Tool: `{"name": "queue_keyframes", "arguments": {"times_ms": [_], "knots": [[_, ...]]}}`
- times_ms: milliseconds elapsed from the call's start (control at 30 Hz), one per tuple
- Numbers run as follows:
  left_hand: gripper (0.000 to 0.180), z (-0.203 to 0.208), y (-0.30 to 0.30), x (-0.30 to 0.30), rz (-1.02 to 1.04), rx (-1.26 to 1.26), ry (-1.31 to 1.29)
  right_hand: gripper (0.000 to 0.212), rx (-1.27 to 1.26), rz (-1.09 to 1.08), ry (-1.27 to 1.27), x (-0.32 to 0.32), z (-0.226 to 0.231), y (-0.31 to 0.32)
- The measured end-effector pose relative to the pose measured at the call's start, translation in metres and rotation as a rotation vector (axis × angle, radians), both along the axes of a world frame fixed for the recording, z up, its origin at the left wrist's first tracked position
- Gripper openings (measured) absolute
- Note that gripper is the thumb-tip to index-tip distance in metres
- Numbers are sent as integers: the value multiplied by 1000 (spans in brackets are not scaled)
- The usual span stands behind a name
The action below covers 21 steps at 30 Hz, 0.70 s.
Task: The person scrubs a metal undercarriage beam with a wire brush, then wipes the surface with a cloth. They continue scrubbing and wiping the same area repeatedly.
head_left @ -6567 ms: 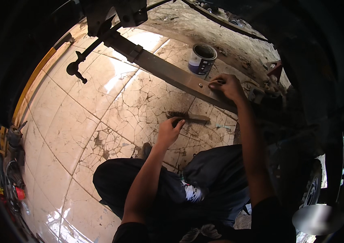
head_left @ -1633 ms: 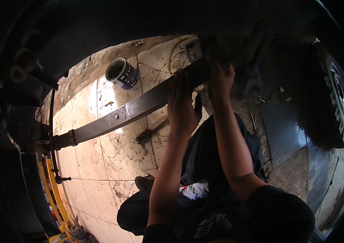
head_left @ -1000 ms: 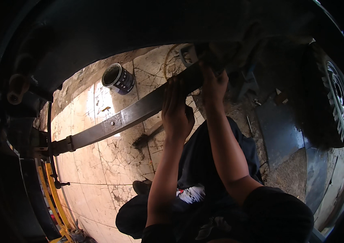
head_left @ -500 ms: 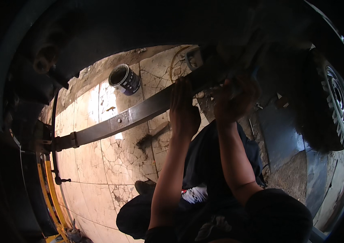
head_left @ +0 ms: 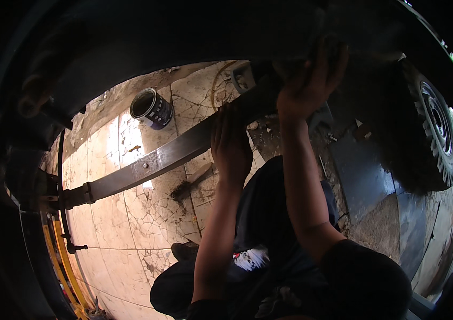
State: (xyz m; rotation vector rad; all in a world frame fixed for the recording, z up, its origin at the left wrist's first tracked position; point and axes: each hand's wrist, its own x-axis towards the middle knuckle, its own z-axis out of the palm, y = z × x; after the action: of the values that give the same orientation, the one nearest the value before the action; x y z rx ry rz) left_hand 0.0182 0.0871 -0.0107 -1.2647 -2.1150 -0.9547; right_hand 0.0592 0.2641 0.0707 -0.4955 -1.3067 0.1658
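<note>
Above cracked tiles (head_left: 110, 221), the metal bar (head_left: 183, 147) lies against left fingers (head_left: 225, 128).

Both arms come up from the bottom. The left arm (head_left: 217, 234) leans a little to the right. The left hand (head_left: 231, 154) has its back showing and its fingers pointing up, close together. It is too dark to see how the tips bend. The right arm (head_left: 305, 186) bends at the elbow. The right hand (head_left: 310, 90) is higher, tipped right, with its fingers up and a bit apart.
</note>
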Motion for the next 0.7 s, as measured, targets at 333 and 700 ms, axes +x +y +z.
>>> {"name": "queue_keyframes", "arguments": {"times_ms": [333, 700], "knots": [[41, -1, 10, -16, 84, -19, 101, 41, 5, -38, 85, -12, -16, -10], [56, 3, 3, -6, -46, 46, -146, 41, 16, -54, 37, -6, -20, -5]]}}
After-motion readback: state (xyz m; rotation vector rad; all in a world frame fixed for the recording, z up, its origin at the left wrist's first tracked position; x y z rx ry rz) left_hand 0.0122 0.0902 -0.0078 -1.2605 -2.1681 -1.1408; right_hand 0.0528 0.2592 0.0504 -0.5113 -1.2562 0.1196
